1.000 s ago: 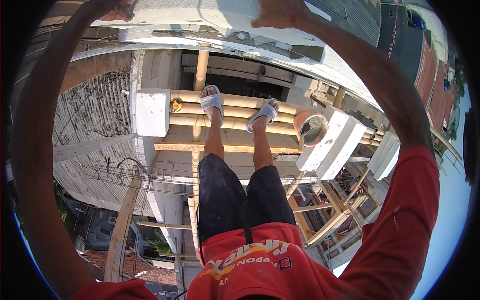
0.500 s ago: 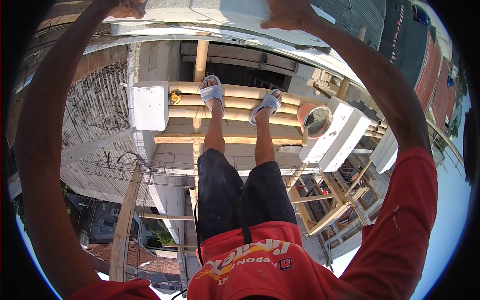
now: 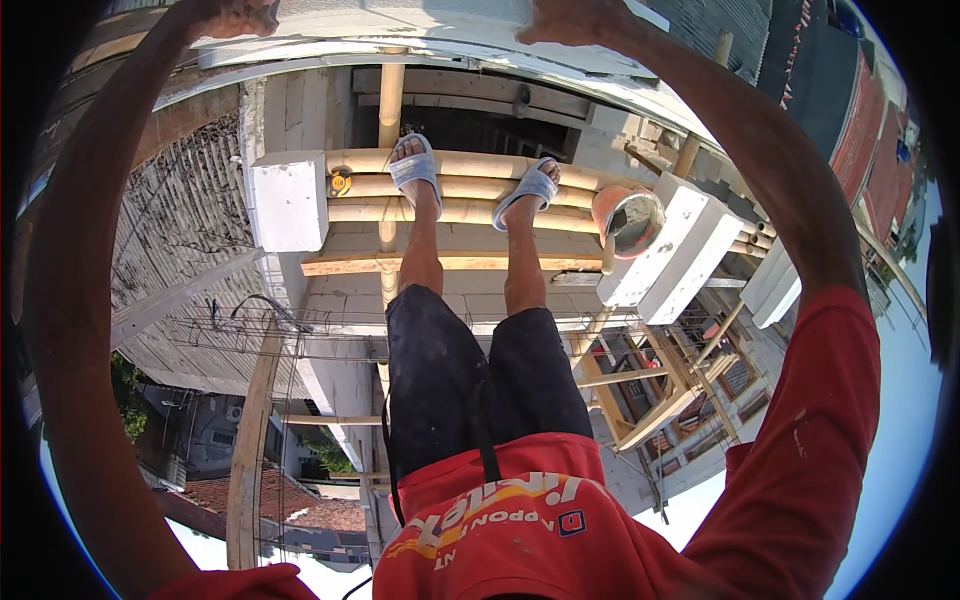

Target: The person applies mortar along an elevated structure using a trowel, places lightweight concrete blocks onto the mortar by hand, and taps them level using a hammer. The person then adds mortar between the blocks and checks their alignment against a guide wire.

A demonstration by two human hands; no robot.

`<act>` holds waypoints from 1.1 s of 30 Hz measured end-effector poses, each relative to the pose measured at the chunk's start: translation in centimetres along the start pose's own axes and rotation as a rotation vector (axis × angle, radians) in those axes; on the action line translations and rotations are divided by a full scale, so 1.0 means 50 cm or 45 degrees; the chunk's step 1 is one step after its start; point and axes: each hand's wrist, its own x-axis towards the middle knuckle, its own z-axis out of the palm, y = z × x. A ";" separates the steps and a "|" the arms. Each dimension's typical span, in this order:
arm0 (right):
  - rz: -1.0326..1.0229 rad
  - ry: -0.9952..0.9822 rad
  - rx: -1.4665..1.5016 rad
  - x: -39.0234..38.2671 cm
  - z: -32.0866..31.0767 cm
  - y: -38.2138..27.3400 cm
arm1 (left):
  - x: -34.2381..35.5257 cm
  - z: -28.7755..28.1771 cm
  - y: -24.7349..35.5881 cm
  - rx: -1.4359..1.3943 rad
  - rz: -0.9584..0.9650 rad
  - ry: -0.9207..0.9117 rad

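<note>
At the top edge, my left hand [image 3: 240,16] is closed against the left side of a pale building block [image 3: 400,16]. My right hand [image 3: 575,22] is at the block's other side, its thumb turned inward. The picture's edge cuts off most of the fingers and the block's far part. Below the block runs a pale wall ledge [image 3: 450,50]. Both arms are stretched forward. My feet, in grey-blue slide sandals [image 3: 415,165], stand apart on bamboo poles [image 3: 460,187].
White blocks stand at the left [image 3: 288,205] and right [image 3: 665,245] of the poles. An orange bucket [image 3: 628,222] with grey mix and a handled tool sits by the right blocks. A yellow tape measure [image 3: 341,182] lies near my left foot. Gaps between poles show a drop below.
The view has shifted slightly, so feet, poles and bucket appear a little higher and further left. Both hands keep nearly the same spacing at the block.
</note>
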 end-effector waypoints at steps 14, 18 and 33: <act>-0.070 0.128 -0.122 -0.006 0.031 0.018 | -0.016 -0.023 0.036 -0.095 0.010 0.022; -0.065 0.068 -0.039 -0.006 0.022 0.017 | -0.007 -0.011 0.024 -0.091 0.015 0.013; -0.203 -0.097 0.071 0.017 -0.001 0.113 | 0.016 -0.008 0.027 -0.125 0.031 -0.023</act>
